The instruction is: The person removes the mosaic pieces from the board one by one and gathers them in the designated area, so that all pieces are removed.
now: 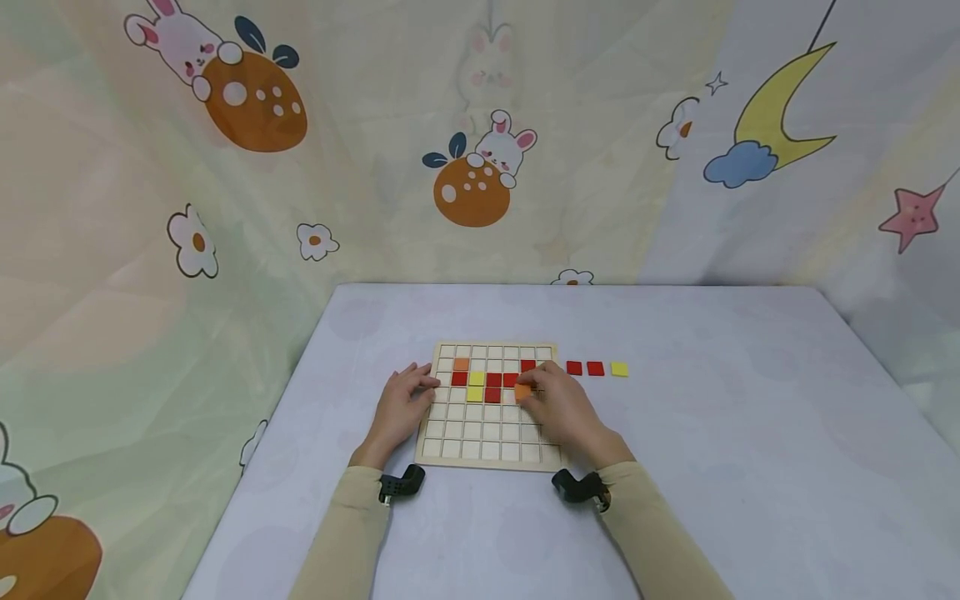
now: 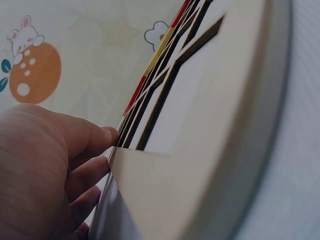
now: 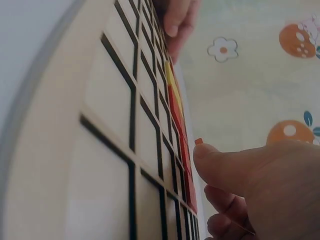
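The board is lying on the table, with set tiles occupying cells in its far half. The left hand is touching the board's left edge, fingers loosely bent, probably steadying it. The right hand is pinching an orange tile between thumb and fingers over the grid's right part; the tile is protruding leftward, presumably so its free side can meet a cell. Two red tiles and a yellow tile are lying in a row right of the board, apparently for easy right-hand reach.
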`<state>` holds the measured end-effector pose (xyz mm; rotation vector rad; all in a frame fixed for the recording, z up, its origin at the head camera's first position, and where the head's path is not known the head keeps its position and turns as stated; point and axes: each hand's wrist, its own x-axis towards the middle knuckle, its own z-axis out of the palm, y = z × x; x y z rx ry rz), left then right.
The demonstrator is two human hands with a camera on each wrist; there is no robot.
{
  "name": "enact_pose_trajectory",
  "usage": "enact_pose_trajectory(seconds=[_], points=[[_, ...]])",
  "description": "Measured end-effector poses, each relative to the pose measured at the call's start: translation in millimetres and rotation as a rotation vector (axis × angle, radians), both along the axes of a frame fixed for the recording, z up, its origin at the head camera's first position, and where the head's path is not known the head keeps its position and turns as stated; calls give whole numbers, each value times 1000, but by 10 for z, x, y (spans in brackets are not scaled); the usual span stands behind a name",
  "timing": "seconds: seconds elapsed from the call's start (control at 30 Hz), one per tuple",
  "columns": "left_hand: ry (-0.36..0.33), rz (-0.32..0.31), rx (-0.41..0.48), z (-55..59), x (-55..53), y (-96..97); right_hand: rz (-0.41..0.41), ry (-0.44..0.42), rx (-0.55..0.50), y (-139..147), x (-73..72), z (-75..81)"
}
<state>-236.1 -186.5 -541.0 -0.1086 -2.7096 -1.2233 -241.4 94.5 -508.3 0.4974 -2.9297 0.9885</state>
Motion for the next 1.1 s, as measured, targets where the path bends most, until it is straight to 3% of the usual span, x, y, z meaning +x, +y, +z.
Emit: enact_pose_trajectory(seconds=[0.43, 0.8, 1.1], points=[[4, 2, -20, -18, -4, 1, -81, -62, -33, 366, -132, 66], [21, -9, -2, -26, -1, -5, -81, -55, -3, 655, -215, 5], [24, -4, 5, -35, -8, -7, -76, -71, 33, 715, -230, -5]])
